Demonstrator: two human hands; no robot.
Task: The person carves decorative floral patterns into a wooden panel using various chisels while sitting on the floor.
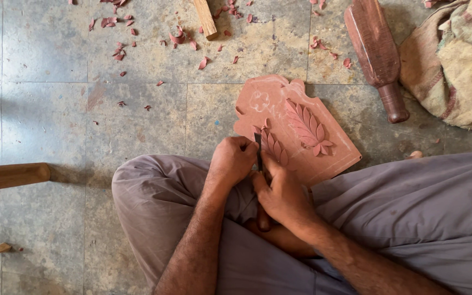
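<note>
Setting: we sit on a stone tile floor [45, 120], legs folded in grey trousers [411, 213], looking straight down at our own lap.

Workpiece: a reddish wooden panel [323, 153] with a scalloped top edge lies tilted, its near end resting against our legs and its far end on the floor, which we judge keeps it braced and angled toward us.

Carving: two leaf sprigs stand out in relief, the larger leaf motif [308, 127] toward the middle, a smaller one just beside our hands; a faint drawn flower outline [260, 100] sits near the top, uncut.

Left hand: our left hand [232, 160] is curled closed on the panel's near left edge, fingers folded together beside the blade, seemingly to steady and guide it.

Right hand: our right hand [283, 195] is wrapped around the lower part of a dark chisel [258, 148], clamped on it, with the tip meeting the wood at the smaller sprig.

Chisel: it stands nearly upright between the two hands, both touching or close against it, a two-handed hold that looks suited to fine control.

Nearby: a dark wooden mallet [377, 54] lies on the floor to the upper right, well apart from both hands, beside a burlap sack [457, 65].

Debris: reddish wood chips [117, 53] are scattered over the far tiles.
</note>
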